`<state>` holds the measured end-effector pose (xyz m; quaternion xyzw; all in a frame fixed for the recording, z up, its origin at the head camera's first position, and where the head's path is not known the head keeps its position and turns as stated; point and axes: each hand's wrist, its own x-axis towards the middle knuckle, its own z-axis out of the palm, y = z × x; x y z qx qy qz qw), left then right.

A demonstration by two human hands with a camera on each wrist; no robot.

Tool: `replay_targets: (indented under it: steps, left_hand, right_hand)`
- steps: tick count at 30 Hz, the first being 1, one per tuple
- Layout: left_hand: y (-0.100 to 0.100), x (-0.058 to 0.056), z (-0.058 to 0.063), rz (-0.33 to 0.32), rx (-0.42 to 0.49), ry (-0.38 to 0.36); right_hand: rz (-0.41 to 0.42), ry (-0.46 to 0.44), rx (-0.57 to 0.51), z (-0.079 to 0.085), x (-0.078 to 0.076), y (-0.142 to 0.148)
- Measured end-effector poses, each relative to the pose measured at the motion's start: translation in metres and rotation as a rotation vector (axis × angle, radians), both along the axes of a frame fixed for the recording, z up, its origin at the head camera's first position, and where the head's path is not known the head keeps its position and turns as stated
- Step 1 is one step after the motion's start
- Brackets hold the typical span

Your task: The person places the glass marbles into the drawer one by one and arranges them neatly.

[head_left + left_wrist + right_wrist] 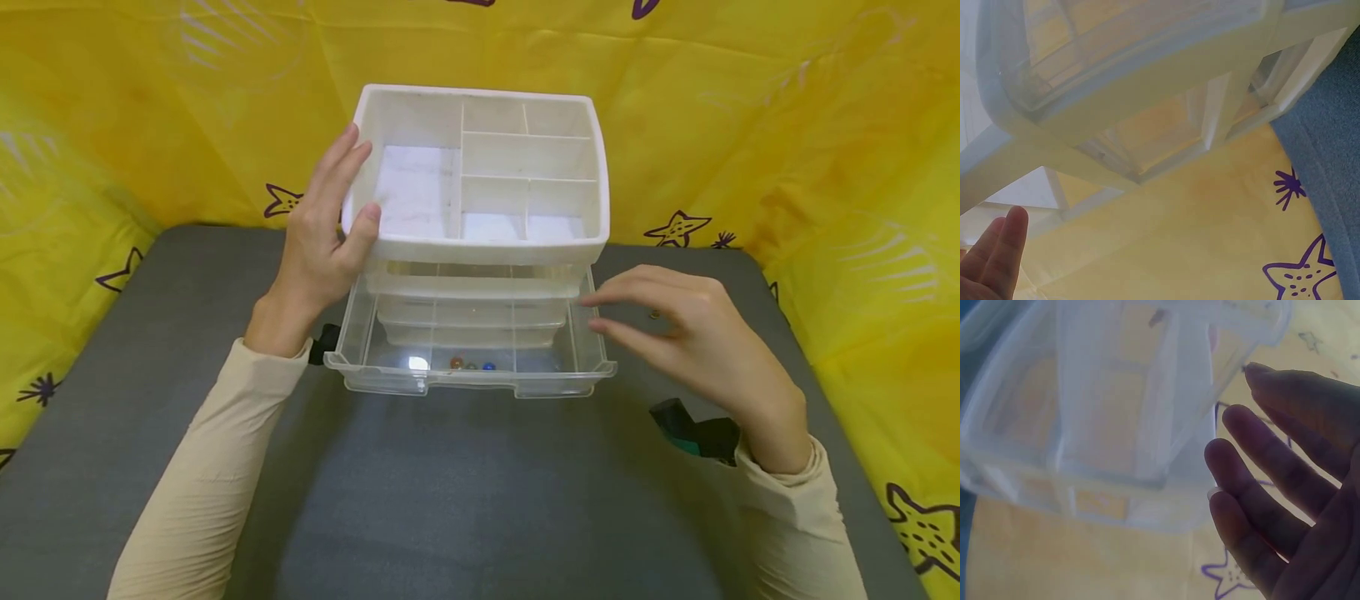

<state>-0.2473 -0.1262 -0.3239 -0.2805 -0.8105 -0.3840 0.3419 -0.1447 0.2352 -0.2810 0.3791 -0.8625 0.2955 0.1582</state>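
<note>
A white plastic drawer organizer (480, 252) with a divided top stands on the grey table. Its clear drawer (468, 379) is pulled out toward me. Inside the drawer lie an orange-brown marble (457, 363), a dull, clear-looking marble (471, 367) and a blue marble (489, 367). My left hand (318, 221) rests against the organizer's upper left side, fingers fairly straight and thumb over the rim. Beside the drawer's right wall, my right hand (686, 333) has thumb and index finger parted. Its loosely bent fingers (1254, 500) hold nothing visible in the right wrist view.
A tiny brownish thing (654, 314) lies on the table (450, 500) behind my right hand, too small to identify. Yellow patterned cloth (712, 108) hangs behind and at both sides. Dark wrist straps (697, 433) show near the sleeves.
</note>
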Motion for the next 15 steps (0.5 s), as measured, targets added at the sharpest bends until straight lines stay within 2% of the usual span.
replay_targets:
  steps: [7,15]
  left_hand:
    - [0.002,0.0,0.0,-0.007,-0.003,0.004]
    - [0.002,0.0,0.0,-0.002,-0.017,0.0]
  right_hand:
    - [-0.042,0.048,-0.016,-0.008,0.001,0.02]
    - [-0.11,0.033,-0.01,-0.015,0.001,0.036]
